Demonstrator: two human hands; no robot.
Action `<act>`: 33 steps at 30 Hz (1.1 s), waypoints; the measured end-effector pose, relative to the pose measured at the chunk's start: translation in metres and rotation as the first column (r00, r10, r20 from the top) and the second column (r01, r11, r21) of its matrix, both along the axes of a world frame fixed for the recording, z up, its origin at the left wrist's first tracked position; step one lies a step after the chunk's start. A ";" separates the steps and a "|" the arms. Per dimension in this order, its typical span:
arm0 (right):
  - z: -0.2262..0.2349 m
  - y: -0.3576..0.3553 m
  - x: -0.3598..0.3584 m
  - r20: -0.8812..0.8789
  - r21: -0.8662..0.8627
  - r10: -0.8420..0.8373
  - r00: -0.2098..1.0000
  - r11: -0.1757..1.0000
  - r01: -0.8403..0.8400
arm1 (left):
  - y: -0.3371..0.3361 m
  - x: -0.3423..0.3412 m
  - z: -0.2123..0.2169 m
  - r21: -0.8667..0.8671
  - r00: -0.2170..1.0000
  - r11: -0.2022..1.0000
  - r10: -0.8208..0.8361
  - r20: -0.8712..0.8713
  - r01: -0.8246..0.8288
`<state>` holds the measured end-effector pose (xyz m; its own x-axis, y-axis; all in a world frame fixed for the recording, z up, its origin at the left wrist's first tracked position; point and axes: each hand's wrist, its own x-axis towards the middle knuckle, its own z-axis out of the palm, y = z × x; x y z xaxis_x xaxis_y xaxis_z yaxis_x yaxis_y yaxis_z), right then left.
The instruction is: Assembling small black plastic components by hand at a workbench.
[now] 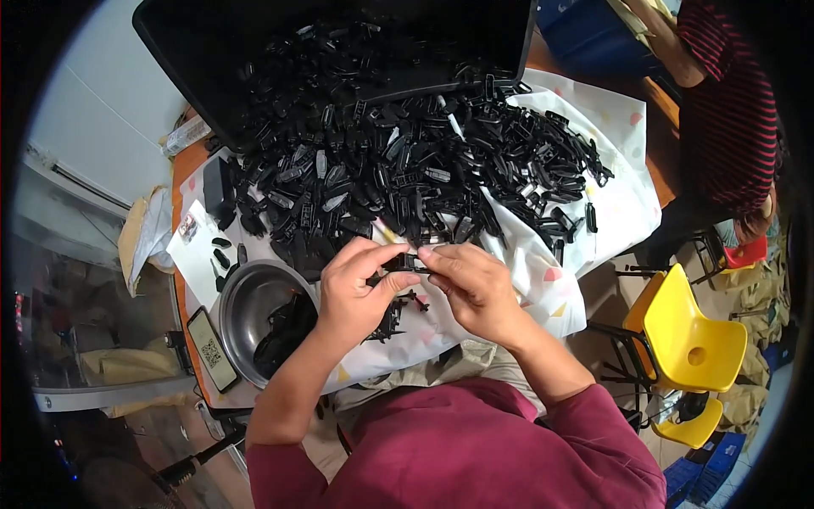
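Close together over the near edge of the table, both my hands pinch one small black plastic piece [409, 262]. My left hand [354, 284] holds it between thumb and forefinger, and my right hand [476, 288] grips its other side. Fingers cover most of the piece, so its exact kind is hidden. Below it, a few thin black plastic parts [388, 322] lie on the patterned white cover [441, 335]. Beyond my hands spreads a big heap of black plastic clip-like parts [381, 170], spilling out of a large black bin [188, 81] tipped toward me.
A metal bowl [235, 310] with black parts inside stands left of my left forearm. Beside it lies a flat panel with a square code [212, 349]. A yellow chair [691, 331] is at right. Another person in a striped top [725, 119] is near a blue container [589, 38].
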<state>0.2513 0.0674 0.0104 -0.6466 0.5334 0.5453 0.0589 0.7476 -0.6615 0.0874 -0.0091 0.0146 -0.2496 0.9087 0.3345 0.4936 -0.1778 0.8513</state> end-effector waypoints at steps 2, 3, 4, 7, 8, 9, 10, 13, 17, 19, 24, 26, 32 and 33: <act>-0.007 -0.004 -0.004 -0.044 -0.020 0.004 0.999 1.000 -0.005 | 0.000 0.000 0.002 -0.044 0.997 0.999 -0.011 0.072 0.014; -0.009 -0.010 -0.008 -0.077 -0.002 -0.069 0.995 0.998 0.069 | 0.002 0.004 -0.010 -0.058 0.954 0.998 0.004 0.298 0.014; -0.012 -0.014 -0.012 -0.112 0.013 -0.141 0.984 0.990 0.143 | 0.000 0.016 -0.015 -0.197 0.596 0.977 0.109 0.795 0.084; -0.025 -0.020 -0.018 -0.109 0.040 -0.216 0.970 0.974 0.222 | 0.000 0.030 -0.033 -0.207 0.466 0.977 0.159 0.870 0.052; -0.028 -0.022 -0.017 -0.100 0.032 -0.239 0.966 0.969 0.243 | 0.003 0.039 -0.024 -0.235 0.442 0.971 0.226 0.868 -0.035; -0.032 -0.021 -0.016 -0.071 -0.040 -0.206 0.976 0.978 0.203 | 0.000 0.034 -0.027 -0.242 0.449 0.970 0.209 0.869 0.016; -0.032 -0.023 -0.015 -0.068 -0.044 -0.205 0.976 0.978 0.203 | -0.005 0.028 -0.030 -0.248 0.454 0.966 0.192 0.870 0.067; -0.035 -0.027 -0.017 -0.110 -0.849 -0.173 0.979 0.528 -0.002 | -0.004 0.023 -0.036 -0.189 0.390 0.976 0.133 0.911 0.108; -0.047 -0.020 -0.022 -0.077 -0.857 -0.179 0.981 0.514 0.026 | -0.005 0.019 -0.035 -0.126 0.338 0.980 0.068 0.939 0.155; -0.051 -0.014 -0.031 0.042 -0.838 -0.155 0.987 0.532 0.119 | 0.003 0.022 -0.031 -0.184 0.222 0.979 0.162 0.962 0.083; -0.033 -0.009 -0.038 -0.299 -0.952 -0.210 0.931 0.140 -0.274 | 0.011 0.012 -0.039 -0.113 0.264 0.991 0.089 0.960 0.075; -0.032 -0.011 -0.035 -0.251 -0.926 -0.198 0.948 0.334 -0.175 | 0.013 0.011 -0.040 -0.084 0.267 0.991 0.054 0.962 0.103; -0.053 0.026 -0.049 0.232 -0.445 -0.119 0.965 0.869 0.215 | 0.042 -0.009 -0.042 -0.278 0.197 0.950 0.302 0.933 -0.144; -0.051 0.033 -0.054 0.291 -0.193 -0.270 0.918 0.923 0.333 | 0.050 -0.022 -0.048 -0.330 0.238 0.930 0.362 0.901 -0.163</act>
